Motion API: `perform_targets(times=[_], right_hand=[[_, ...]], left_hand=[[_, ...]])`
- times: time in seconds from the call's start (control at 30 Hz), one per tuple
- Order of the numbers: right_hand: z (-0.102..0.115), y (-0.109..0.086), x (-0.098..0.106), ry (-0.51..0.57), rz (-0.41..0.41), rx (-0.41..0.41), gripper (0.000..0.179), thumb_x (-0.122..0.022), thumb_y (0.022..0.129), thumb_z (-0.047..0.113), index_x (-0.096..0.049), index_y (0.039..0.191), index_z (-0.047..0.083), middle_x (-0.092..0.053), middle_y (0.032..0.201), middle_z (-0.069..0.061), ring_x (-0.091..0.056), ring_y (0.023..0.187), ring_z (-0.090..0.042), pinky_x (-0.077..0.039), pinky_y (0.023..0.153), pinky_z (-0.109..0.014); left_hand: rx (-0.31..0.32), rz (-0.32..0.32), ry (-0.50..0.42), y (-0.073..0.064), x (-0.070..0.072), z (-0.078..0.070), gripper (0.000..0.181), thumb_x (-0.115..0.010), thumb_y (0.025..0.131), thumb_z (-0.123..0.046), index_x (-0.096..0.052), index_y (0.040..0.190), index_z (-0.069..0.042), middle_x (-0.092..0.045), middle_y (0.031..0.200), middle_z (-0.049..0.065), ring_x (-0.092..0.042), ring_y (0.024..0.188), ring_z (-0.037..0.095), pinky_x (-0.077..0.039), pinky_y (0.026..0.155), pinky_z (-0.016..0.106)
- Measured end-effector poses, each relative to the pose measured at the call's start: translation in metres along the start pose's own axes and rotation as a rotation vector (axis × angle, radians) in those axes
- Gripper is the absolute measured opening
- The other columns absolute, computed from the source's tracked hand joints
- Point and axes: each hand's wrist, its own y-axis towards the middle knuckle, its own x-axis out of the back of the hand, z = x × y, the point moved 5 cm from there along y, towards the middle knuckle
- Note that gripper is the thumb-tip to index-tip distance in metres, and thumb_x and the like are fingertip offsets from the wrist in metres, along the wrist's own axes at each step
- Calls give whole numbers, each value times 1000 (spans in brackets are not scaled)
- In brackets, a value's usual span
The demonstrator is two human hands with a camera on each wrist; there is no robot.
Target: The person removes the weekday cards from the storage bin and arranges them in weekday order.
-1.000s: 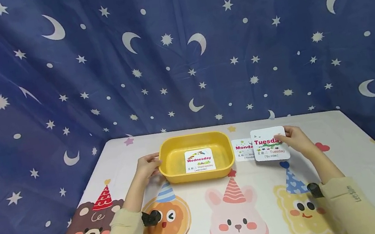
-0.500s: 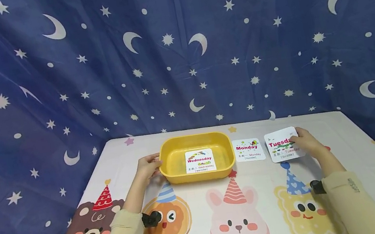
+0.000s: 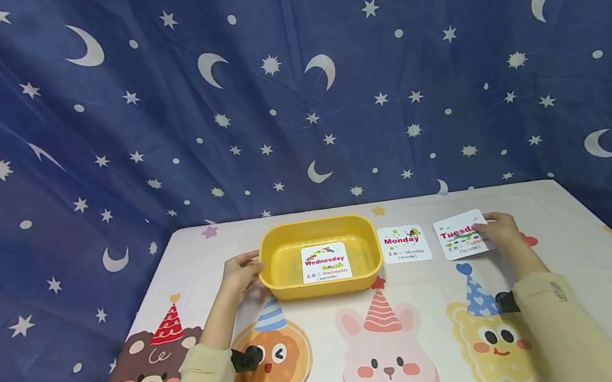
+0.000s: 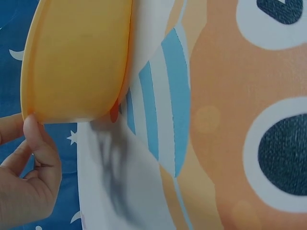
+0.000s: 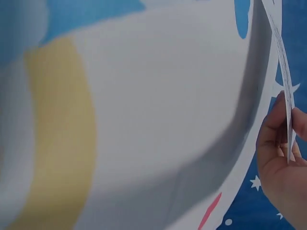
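My left hand (image 3: 240, 273) pinches the left rim of a yellow plastic tray (image 3: 267, 250); in the left wrist view thumb and fingers meet on the tray's edge (image 4: 76, 62). Inside the tray lies a white card reading Wednesday (image 3: 325, 263). Right of the tray, a Monday card (image 3: 404, 244) lies flat on the table. Farther right my right hand (image 3: 501, 230) pinches the right edge of a Tuesday card (image 3: 458, 240). In the right wrist view that card (image 5: 283, 62) is seen edge-on between thumb and fingers, raised off the cloth.
A white tablecloth (image 3: 309, 364) with cartoon animals and party hats covers the table. Behind the far edge hangs a dark blue curtain (image 3: 289, 87) with white moons and stars. Each wrist carries a small black device, such as the left one (image 3: 246, 359).
My right hand has carried the Tuesday card rightward from over the Monday card, which now shows whole. Lately the card has tilted slightly. The left hand and tray have stayed put.
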Motion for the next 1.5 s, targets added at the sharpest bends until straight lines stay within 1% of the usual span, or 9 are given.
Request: perform_targets(times=[0.07, 0.13, 0.37, 0.53, 0.67, 0.77, 0.97, 1.3, 1.5], right_hand=[[1, 0, -3, -7, -19, -18, 53, -48, 94, 10, -31, 137, -15, -36, 137, -36, -40, 123, -43, -37, 106, -49], [3, 0, -4, -38, -43, -19, 51, -49, 94, 11, -33, 136, -15, -38, 135, -35, -41, 121, -44, -37, 105, -50], [12, -5, -7, -190, -106, 41, 44, -52, 92, 11, -43, 123, -18, -49, 117, -35, -49, 103, -42, -47, 87, -47], [12, -7, -8, -249, -123, 42, 39, -55, 89, 10, -49, 114, -19, -52, 112, -35, -50, 100, -43, -46, 87, -49], [7, -8, -9, -245, -133, 16, 37, -57, 89, 11, -51, 111, -19, -54, 109, -34, -51, 98, -43, -46, 88, -49], [4, -7, -10, -227, -143, -7, 38, -57, 89, 12, -51, 111, -18, -54, 109, -33, -51, 97, -42, -47, 87, -48], [10, -8, -14, -268, -171, 2, 39, -59, 89, 12, -51, 111, -19, -55, 109, -34, -52, 99, -44, -48, 89, -49], [11, -9, -16, -315, -133, -39, 40, -59, 90, 13, -48, 114, -17, -52, 112, -33, -48, 103, -44, -45, 93, -51], [7, -6, -16, -305, -114, -53, 41, -59, 90, 14, -47, 115, -16, -51, 112, -33, -48, 102, -44, -45, 93, -51]], left_hand=[[4, -4, -5, 0, 0, 0, 43, -59, 90, -5, -53, 132, -3, -56, 106, 9, -58, 71, 9, -46, 50, 12], [5, -3, -7, 1, 0, 1, 43, -59, 90, -5, -53, 132, -3, -56, 106, 9, -58, 72, 10, -46, 49, 12], [4, -6, -14, 1, 1, 2, 43, -59, 90, -5, -53, 132, -4, -56, 106, 9, -59, 74, 12, -45, 49, 11], [2, -5, -22, 1, 1, 2, 43, -59, 90, -5, -53, 132, -4, -55, 105, 7, -59, 72, 10, -45, 49, 11], [2, -3, -31, 0, 0, 2, 43, -59, 90, -5, -53, 132, -4, -54, 102, 5, -59, 72, 10, -46, 51, 12], [2, -4, -32, 1, -1, 2, 43, -59, 90, -5, -53, 132, -4, -54, 103, 6, -59, 73, 10, -46, 50, 12], [3, -8, -37, 3, 0, 4, 43, -60, 89, -5, -54, 131, -5, -56, 105, 8, -60, 73, 11, -45, 47, 11], [2, -8, -28, 2, -1, 2, 42, -60, 89, -4, -54, 131, -4, -54, 98, 4, -55, 67, 8, -46, 51, 13], [-8, -9, -20, 0, -1, 1, 42, -59, 89, -4, -54, 130, -3, -55, 97, 5, -55, 66, 7, -48, 53, 15]])
